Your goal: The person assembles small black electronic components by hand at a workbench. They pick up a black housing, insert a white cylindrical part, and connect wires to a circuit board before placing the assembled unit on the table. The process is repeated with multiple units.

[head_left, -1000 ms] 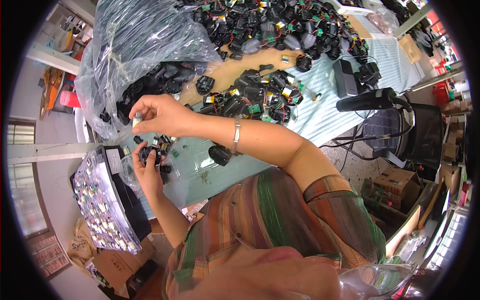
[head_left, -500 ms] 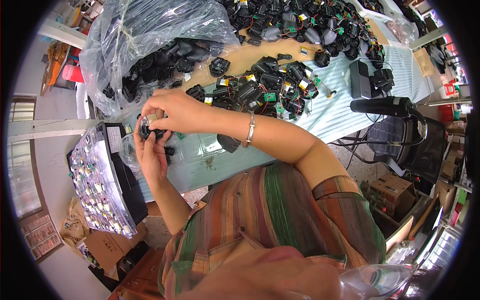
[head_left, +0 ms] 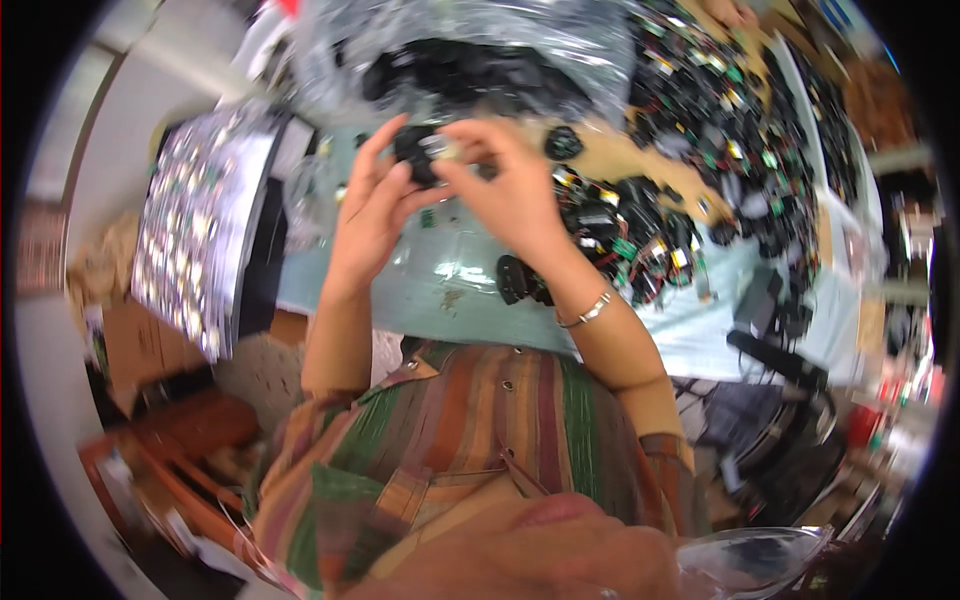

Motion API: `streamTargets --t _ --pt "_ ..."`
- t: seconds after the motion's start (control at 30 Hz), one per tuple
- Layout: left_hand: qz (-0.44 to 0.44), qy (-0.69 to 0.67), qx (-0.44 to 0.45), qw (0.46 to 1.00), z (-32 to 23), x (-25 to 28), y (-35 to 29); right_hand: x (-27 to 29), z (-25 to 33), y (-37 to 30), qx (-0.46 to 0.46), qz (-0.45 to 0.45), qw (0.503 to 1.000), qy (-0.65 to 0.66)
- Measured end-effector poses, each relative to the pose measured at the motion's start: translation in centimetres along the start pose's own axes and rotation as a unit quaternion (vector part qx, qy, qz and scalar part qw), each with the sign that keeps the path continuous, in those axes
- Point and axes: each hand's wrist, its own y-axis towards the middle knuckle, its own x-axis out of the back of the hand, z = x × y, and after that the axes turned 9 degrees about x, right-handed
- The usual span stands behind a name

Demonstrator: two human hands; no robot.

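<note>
Above the near part of the table, my left hand (head_left: 365, 215) grips a small black plastic housing (head_left: 413, 155) between thumb and fingers. My right hand (head_left: 515, 185) is closed at the housing's right side, thumb and fingertips on a small silvery piece (head_left: 440, 147) with a pale yellowish edge. Motion blur hides what kind of piece it is and whether it sits inside the housing. Just right of the right forearm lies a pile of black housings (head_left: 605, 220) with green circuit boards, wires and silver batteries.
A clear plastic bag (head_left: 560, 45) of black parts lies at the back. More wired assemblies (head_left: 720, 120) cover the far right. On the left, a tilted tray (head_left: 205, 215) holds many small parts. One black part (head_left: 512, 280) rests by my right forearm; a dark corded tool (head_left: 775, 355) lies right.
My view has swung left, so the table and tray sit differently in it. Both hands still hold the housing together, and the right forearm now comes up more steeply.
</note>
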Motion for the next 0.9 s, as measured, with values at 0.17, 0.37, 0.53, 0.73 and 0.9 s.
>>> streamTargets --t 0.17,0.37,0.53,0.73,0.9 --pt "0.014 0.013 -0.003 1.0 -0.1 -0.3 0.1 0.6 0.4 -0.1 0.036 -0.023 0.998 -0.035" --pt "0.002 0.03 -0.017 0.999 0.4 -1.3 -0.2 0.1 1.6 -0.5 0.06 0.001 0.991 -0.119" --pt "-0.005 -0.002 -0.033 0.999 1.1 -2.3 0.4 0.3 1.7 -0.6 0.058 -0.022 0.988 -0.143" --pt "-0.031 -0.02 -0.091 0.995 3.3 -1.3 0.6 -0.2 0.7 -1.0 0.103 -0.043 0.982 -0.151" --pt "-0.085 0.062 -0.143 0.984 2.9 -1.5 1.4 -0.3 0.6 -0.9 0.177 -0.076 0.963 -0.188"
